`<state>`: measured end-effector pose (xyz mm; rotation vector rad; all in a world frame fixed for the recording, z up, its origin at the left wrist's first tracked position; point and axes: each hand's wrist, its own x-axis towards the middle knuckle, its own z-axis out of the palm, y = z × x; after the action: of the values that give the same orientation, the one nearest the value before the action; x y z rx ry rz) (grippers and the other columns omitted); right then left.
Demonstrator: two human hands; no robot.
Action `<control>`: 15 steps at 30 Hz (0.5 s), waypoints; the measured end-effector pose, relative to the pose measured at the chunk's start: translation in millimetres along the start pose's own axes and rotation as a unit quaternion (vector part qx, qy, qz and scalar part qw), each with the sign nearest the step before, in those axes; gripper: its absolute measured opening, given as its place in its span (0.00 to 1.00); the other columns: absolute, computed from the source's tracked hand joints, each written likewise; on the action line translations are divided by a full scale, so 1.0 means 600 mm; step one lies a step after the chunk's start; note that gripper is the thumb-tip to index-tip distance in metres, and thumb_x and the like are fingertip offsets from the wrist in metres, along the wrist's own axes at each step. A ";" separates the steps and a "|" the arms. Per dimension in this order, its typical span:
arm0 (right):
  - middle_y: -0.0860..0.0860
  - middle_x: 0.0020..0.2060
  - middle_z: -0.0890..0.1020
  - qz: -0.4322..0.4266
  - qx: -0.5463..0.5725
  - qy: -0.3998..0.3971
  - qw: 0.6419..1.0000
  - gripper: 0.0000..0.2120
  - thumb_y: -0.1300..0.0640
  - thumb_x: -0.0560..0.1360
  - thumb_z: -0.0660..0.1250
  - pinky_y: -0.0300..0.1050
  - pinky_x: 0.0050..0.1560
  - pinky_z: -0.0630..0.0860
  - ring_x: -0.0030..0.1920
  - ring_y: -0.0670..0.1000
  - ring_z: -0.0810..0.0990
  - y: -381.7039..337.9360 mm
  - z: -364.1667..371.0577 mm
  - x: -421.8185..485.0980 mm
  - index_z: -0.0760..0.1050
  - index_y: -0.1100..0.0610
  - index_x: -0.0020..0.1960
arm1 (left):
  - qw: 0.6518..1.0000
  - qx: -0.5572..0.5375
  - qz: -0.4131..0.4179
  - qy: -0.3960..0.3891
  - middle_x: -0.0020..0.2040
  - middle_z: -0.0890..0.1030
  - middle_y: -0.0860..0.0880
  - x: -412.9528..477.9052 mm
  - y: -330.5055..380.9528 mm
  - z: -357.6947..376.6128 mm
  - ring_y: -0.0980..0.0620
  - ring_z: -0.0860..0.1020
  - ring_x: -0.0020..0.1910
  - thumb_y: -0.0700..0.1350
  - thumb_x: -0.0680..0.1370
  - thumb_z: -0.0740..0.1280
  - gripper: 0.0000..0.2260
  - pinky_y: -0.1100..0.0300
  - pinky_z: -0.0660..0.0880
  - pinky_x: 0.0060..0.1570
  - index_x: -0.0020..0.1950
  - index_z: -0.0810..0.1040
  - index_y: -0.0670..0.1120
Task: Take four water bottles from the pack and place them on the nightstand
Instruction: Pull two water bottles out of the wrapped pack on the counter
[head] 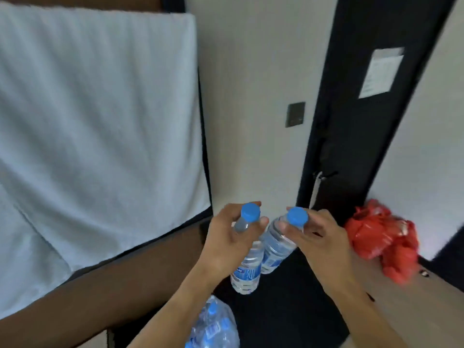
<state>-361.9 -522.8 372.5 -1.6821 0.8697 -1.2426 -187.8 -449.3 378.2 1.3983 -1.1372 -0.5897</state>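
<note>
My left hand (226, 244) grips the neck of a clear water bottle (247, 271) with a blue cap, held upright in the air. Beside it, my right hand (319, 237) holds a second blue-capped water bottle (275, 248) by its neck; the two bottles nearly touch. Below them, at the bottom edge, lies the plastic-wrapped pack of bottles (213, 327) with several bottles still inside. A light wood surface (401, 297) at the lower right may be the nightstand; I cannot tell for sure.
A bed with a white striped sheet (88, 121) and a dark brown frame (113, 292) fills the left. A red plastic bag (386, 237) rests on the wood surface at the right. Behind stand a white wall with a switch plate (295, 114) and a black door (364, 96).
</note>
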 end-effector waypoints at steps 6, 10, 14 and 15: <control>0.46 0.42 0.79 -0.016 -0.048 0.203 0.978 0.19 0.37 0.61 0.78 0.49 0.45 0.80 0.43 0.47 0.82 -0.192 -0.302 -0.160 0.85 0.44 0.48 | 0.962 -0.124 0.083 -0.230 0.40 0.84 0.50 -0.081 0.218 0.246 0.54 0.84 0.43 0.59 0.74 0.73 0.14 0.59 0.81 0.47 0.49 0.84 0.49; 0.50 0.40 0.81 -0.041 -0.106 0.362 0.925 0.19 0.40 0.62 0.80 0.45 0.41 0.77 0.39 0.47 0.81 -0.275 -0.498 -0.326 0.81 0.51 0.44 | 0.909 -0.164 0.147 -0.355 0.48 0.89 0.49 -0.204 0.355 0.441 0.53 0.87 0.51 0.61 0.75 0.69 0.18 0.55 0.83 0.50 0.52 0.84 0.48; 0.55 0.42 0.84 -0.044 -0.112 0.519 0.847 0.17 0.43 0.64 0.79 0.63 0.45 0.83 0.45 0.64 0.84 -0.355 -0.693 -0.522 0.77 0.52 0.41 | 0.848 -0.208 0.194 -0.447 0.40 0.87 0.48 -0.381 0.484 0.643 0.52 0.87 0.42 0.62 0.74 0.68 0.21 0.60 0.81 0.42 0.46 0.77 0.42; 0.53 0.44 0.86 -0.046 -0.107 0.552 0.826 0.17 0.44 0.65 0.80 0.64 0.45 0.83 0.45 0.65 0.85 -0.375 -0.743 -0.573 0.76 0.52 0.41 | 0.827 -0.222 0.199 -0.476 0.39 0.87 0.48 -0.430 0.514 0.695 0.50 0.85 0.39 0.61 0.74 0.68 0.21 0.61 0.80 0.40 0.45 0.77 0.43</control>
<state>-871.8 -228.1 515.8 -1.0352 1.6400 -2.3067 -742.6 -363.4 521.0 0.3701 -1.8528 -1.2105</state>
